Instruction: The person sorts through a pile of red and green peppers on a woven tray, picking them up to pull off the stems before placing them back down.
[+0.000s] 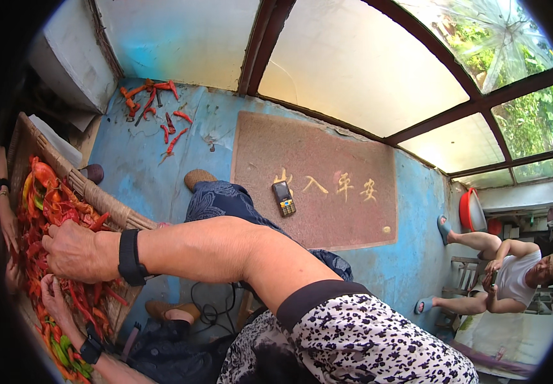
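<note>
A wide woven basket point(90, 195) at the left is heaped with red chili peppers point(65, 208), some orange and green among them. Over the heap, my right hand point(81, 251) is curled closed with its back up; its fingertips are buried, so what they grip is hidden. A black strap circles that wrist. Just below it, my left hand point(58, 301), with a black watch on the wrist, touches the peppers with its fingers apart. More peppers, green ones included, lie near the left forearm.
Another person's hands point(8, 227) reach in at the far left edge. Loose chili peppers point(150, 102) lie on the blue floor. A mobile phone point(283, 198) rests on a brown mat point(315, 224). At the right, a person point(513, 275) sits near a red basin point(471, 210). Black cable point(215, 313) coils below my arm.
</note>
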The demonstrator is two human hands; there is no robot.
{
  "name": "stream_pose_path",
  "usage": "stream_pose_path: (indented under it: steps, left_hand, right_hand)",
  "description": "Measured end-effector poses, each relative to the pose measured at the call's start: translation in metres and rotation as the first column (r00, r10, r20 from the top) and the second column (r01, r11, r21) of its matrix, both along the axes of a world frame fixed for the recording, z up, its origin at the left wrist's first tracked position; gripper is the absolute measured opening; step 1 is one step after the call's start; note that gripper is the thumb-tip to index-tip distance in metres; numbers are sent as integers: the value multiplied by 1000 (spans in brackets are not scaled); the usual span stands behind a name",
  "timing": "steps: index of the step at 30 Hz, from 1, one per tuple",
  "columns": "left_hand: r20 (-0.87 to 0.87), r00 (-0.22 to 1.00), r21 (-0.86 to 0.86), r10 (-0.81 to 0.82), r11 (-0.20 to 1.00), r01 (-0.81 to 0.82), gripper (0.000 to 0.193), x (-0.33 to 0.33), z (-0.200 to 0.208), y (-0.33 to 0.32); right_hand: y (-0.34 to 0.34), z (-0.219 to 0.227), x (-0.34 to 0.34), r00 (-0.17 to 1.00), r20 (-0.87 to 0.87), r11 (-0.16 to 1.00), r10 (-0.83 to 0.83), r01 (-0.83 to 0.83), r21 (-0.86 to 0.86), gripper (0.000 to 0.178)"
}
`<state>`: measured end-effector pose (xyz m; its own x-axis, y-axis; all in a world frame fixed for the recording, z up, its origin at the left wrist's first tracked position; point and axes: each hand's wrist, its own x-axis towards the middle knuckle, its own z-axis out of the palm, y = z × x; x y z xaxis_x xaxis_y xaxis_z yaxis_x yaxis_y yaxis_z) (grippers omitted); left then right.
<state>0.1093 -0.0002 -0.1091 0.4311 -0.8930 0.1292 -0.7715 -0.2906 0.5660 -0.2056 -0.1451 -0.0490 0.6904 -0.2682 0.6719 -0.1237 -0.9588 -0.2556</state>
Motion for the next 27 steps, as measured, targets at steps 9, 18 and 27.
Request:
stream_pose_path:
  steps: [9, 18, 27]
  left_hand:
    - [-138, 978, -262, 155, 947, -186, 30, -45, 17, -16]
    - [-331, 883, -457, 331, 763, -457, 25, -69, 50, -4]
    - [-207, 898, -521, 389, 733, -438, 13, -98, 74, -15]
  right_hand:
    - [-6, -7, -14, 999, -33, 999, -32, 31, -33, 18]
    - [-9, 7, -14, 997, 12, 995, 76, -77, 57, 12]
    - [-11, 35, -36, 989, -113, 995, 96, -91, 47, 10]
